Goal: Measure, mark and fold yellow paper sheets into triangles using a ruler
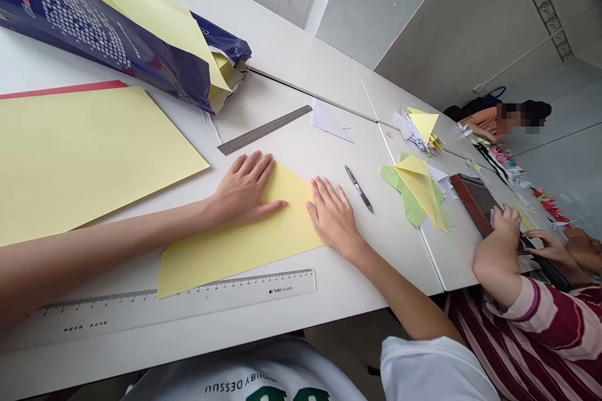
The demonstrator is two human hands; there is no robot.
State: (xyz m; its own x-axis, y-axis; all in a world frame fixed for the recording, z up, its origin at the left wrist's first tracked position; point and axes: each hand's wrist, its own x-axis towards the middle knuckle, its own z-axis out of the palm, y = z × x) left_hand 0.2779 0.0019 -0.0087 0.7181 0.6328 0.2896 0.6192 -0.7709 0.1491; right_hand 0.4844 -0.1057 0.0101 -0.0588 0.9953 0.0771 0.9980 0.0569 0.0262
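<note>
Fingers (254, 168) spread, left hand (239, 194) and right hand (333, 216) flat on yellow card (226, 263), its edge beside plastic ruler (188, 308)

The person presses both bare hands flat on a pale yellow paper sheet (239, 247), with the fingers spread. The left hand (243, 191) lies on the sheet's upper part, and the right hand (332, 216) lies at its right edge. The sheet rests on a white table (291, 56), just above a long plastic ruler (174, 308). A steel ruler (264, 130) and a black pen (358, 188) lie near the hands. On the left is a larger yellow sheet (89, 156), touched by a blue plastic bag (103, 31). At the right, a co-worker's hands (505, 222) are at a dark red paper cutter (475, 200).
</note>
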